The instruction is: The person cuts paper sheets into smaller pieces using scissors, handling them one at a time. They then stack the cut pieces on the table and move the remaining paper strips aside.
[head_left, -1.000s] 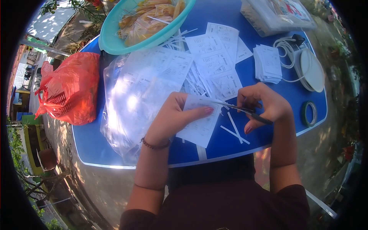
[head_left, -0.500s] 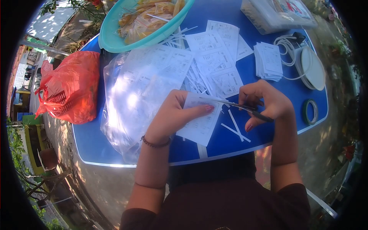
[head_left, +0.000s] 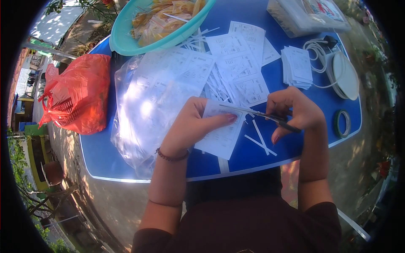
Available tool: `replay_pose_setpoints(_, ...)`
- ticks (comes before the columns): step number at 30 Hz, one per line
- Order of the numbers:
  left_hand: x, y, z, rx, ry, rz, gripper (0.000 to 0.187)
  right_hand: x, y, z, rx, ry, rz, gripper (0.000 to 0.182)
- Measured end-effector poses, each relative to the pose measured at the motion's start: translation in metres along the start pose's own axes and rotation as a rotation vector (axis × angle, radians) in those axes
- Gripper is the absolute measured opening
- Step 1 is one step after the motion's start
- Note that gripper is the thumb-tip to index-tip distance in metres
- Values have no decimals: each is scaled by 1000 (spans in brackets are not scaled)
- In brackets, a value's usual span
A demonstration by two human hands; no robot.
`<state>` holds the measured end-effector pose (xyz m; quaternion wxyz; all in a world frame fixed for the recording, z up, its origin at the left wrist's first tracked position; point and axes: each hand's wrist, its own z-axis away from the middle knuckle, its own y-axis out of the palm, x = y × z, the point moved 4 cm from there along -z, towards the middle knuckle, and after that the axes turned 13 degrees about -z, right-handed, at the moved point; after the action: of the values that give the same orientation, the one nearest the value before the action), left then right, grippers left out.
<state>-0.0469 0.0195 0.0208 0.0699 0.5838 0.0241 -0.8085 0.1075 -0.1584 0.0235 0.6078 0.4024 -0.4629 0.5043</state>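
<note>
My left hand (head_left: 192, 126) pinches a white printed paper sheet (head_left: 219, 137) above the blue table (head_left: 295, 90). My right hand (head_left: 295, 111) grips black-handled scissors (head_left: 261, 114), whose blades lie across the top edge of that sheet. Thin cut paper strips (head_left: 260, 139) lie on the table just below my right hand. More printed sheets (head_left: 240, 63) are spread out beyond my hands.
A clear plastic bag (head_left: 147, 109) covers the table's left part. A teal basin (head_left: 160, 25) with packets stands at the back. An orange bag (head_left: 78, 95) hangs at the left edge. A stack of cut slips (head_left: 297, 67), a white round device (head_left: 344, 76) with cord, a tape roll (head_left: 342, 124) and a clear box (head_left: 308, 14) sit at right.
The scissor blades have slid a little further left along the sheet's top edge. My hands otherwise stay in place.
</note>
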Motion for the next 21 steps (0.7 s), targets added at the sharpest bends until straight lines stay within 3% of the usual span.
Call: replay_pose_setpoints(21,2,0,-1,-19,22,10,21,-1,-2,0,-13,-36,108,46)
